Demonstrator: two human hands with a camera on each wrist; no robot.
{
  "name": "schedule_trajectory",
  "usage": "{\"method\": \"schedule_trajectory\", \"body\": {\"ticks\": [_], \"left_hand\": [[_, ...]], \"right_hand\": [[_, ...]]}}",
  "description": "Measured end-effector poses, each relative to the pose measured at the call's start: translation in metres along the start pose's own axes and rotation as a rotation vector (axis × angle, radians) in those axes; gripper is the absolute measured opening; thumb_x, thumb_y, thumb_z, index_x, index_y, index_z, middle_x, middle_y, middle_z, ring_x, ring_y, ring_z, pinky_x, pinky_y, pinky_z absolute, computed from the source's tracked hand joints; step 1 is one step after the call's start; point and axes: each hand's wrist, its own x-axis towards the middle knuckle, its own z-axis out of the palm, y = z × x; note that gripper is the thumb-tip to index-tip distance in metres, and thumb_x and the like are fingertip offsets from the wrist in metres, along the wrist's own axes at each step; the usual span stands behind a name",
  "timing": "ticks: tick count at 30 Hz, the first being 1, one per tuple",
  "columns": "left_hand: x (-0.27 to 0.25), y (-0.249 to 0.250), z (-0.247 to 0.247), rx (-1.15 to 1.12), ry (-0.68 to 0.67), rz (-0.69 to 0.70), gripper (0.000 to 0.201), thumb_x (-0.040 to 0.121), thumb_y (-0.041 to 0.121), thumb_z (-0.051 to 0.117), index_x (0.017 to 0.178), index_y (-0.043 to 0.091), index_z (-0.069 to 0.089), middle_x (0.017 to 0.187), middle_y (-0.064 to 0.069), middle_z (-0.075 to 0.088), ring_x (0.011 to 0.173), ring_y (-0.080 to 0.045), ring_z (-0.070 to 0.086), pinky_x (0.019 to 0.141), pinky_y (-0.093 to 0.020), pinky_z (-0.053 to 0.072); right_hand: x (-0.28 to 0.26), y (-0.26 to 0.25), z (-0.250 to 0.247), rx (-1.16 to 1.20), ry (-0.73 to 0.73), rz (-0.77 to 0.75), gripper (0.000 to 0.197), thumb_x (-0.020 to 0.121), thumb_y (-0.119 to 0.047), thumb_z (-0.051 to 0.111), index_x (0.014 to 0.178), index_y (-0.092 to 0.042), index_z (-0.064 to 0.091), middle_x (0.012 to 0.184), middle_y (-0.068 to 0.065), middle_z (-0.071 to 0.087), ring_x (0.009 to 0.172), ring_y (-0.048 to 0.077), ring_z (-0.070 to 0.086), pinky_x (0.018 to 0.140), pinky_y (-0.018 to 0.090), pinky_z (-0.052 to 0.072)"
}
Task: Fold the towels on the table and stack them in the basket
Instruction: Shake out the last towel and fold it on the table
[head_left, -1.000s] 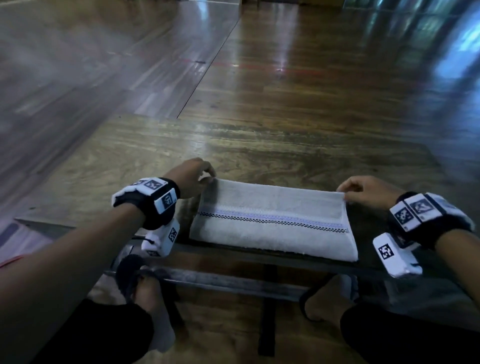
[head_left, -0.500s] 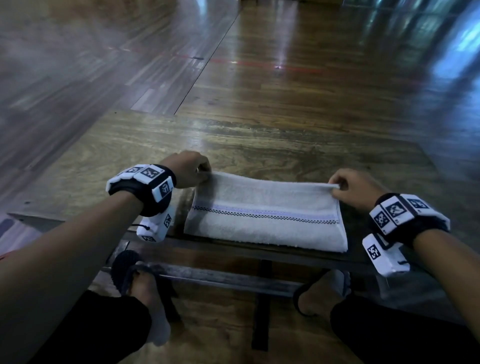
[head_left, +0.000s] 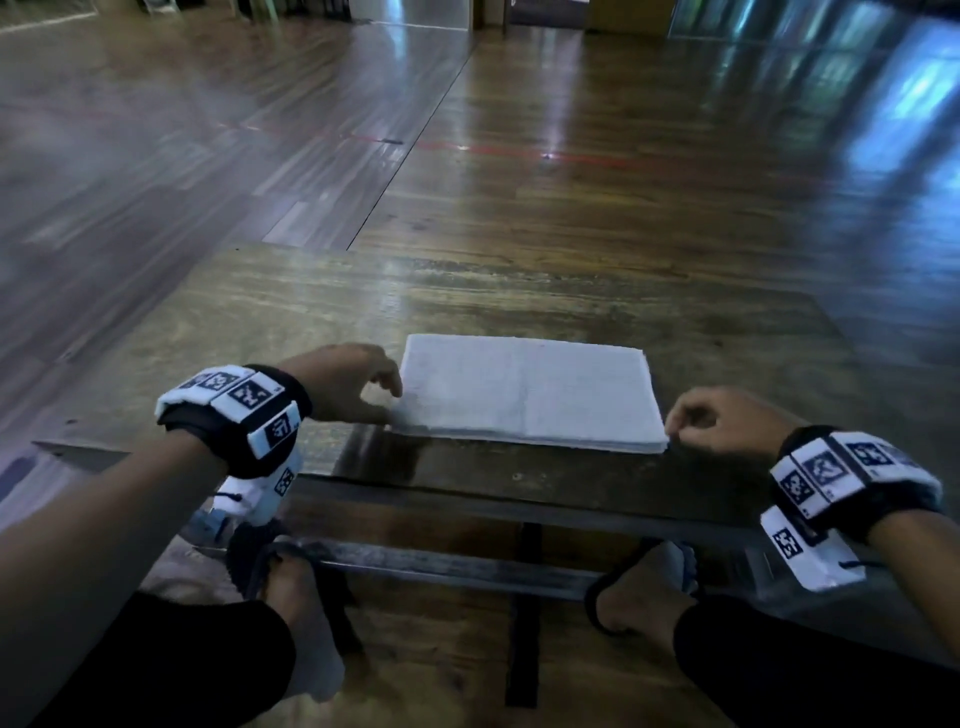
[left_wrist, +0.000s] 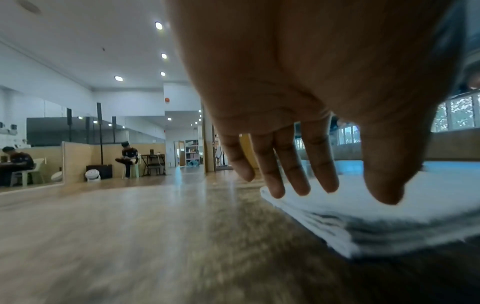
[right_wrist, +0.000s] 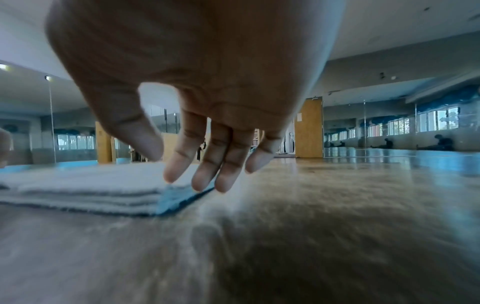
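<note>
Lying folded flat in several layers near the front edge of the wooden bench, the white towel looks ready for a basket not in view, left hand and right hand loose-fingered and empty beside its ends, no legible writing.

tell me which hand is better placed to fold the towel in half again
Right, marginally: the right hand hangs with fingertips at the towel corner, while the left hand sits beside its edge.
</note>
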Motion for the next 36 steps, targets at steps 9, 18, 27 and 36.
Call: {"method": "schedule_trajectory", "body": {"ticks": [9, 18, 27, 36], "left_hand": [[-0.001, 0.013, 0.034, -0.125, 0.155, 0.021, 0.014, 0.087, 0.022, 0.061, 0.098, 0.018, 0.068, 0.101, 0.000, 0.063, 0.089, -0.016, 0.059, 0.081, -0.037, 0.051], [-0.020, 0.022, 0.042, -0.283, 0.244, -0.069, 0.016, 0.083, 0.028, 0.065, 0.087, 0.014, 0.071, 0.084, 0.004, 0.064, 0.075, -0.009, 0.056, 0.063, -0.010, 0.039], [-0.026, 0.032, 0.059, -0.426, 0.229, -0.443, 0.024, 0.079, 0.038, 0.065, 0.080, 0.014, 0.066, 0.079, -0.003, 0.064, 0.074, -0.020, 0.059, 0.064, -0.028, 0.046], [-0.008, 0.033, 0.052, -0.571, 0.046, -0.579, 0.037, 0.070, 0.036, 0.066, 0.050, 0.014, 0.044, 0.051, -0.001, 0.043, 0.050, -0.019, 0.045, 0.046, -0.024, 0.031]], "right_hand": [[0.000, 0.007, 0.027, -0.113, 0.070, -0.077, 0.030, 0.080, -0.022, 0.067, 0.109, -0.026, 0.061, 0.094, -0.006, 0.054, 0.090, 0.010, 0.052, 0.085, 0.029, 0.046], [0.006, -0.023, 0.004, -0.449, -0.023, -0.061, 0.031, 0.080, -0.018, 0.053, 0.058, -0.039, 0.058, 0.076, -0.017, 0.046, 0.087, 0.006, 0.047, 0.084, 0.030, 0.029], [0.110, -0.147, 0.009, -0.232, 0.067, -0.170, 0.021, 0.087, -0.023, 0.047, 0.101, -0.025, 0.063, 0.111, -0.001, 0.063, 0.106, 0.023, 0.056, 0.100, 0.042, 0.037], [0.169, -0.220, 0.053, -0.293, -0.045, -0.229, 0.042, 0.090, -0.023, 0.049, 0.133, -0.020, 0.047, 0.139, 0.002, 0.048, 0.129, 0.024, 0.044, 0.107, 0.045, 0.029]]}}
